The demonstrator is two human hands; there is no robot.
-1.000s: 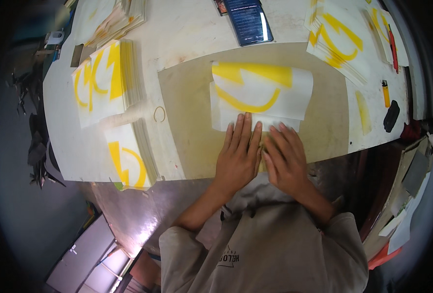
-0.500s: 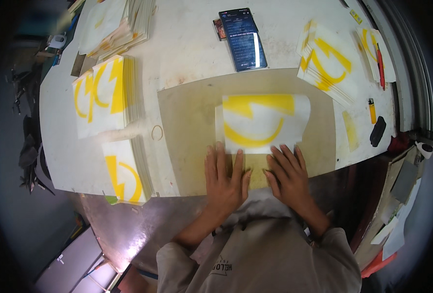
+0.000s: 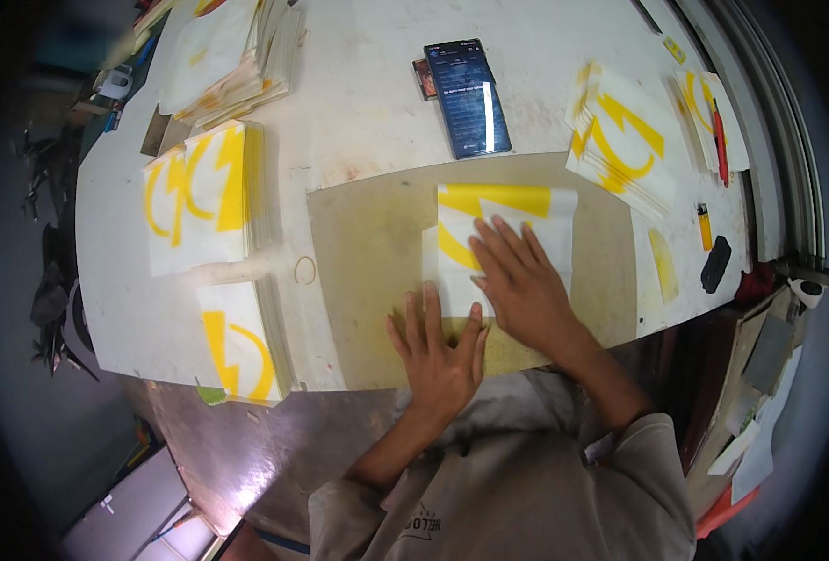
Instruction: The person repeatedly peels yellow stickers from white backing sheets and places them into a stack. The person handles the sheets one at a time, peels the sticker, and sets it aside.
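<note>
A white folded sheet [image 3: 517, 198] printed with a yellow curved shape lies on the tan work mat [image 3: 367, 243] in front of me. My right hand [image 3: 524, 276] rests flat across its middle, fingers apart, covering much of the yellow print. At the sheet's lower left corner my left hand [image 3: 438, 348] lies with fingers spread, its fingertips touching the near edge and the mat. Neither hand grips anything. A narrow paler strip shows along the sheet's left side.
Stacks of yellow-printed sheets stand at the left [image 3: 199, 196] and near left [image 3: 237, 327]. More sheets [image 3: 620, 140] lie at the right. A phone [image 3: 468, 98] lies beyond the mat. A red pen [image 3: 719, 140], a lighter [image 3: 704, 227] and a black object [image 3: 715, 265] sit at the right edge.
My right hand has moved up and left onto the middle of the sheet. My left hand has shifted slightly nearer, its fingers more spread. The sheet lies flatter at its right edge.
</note>
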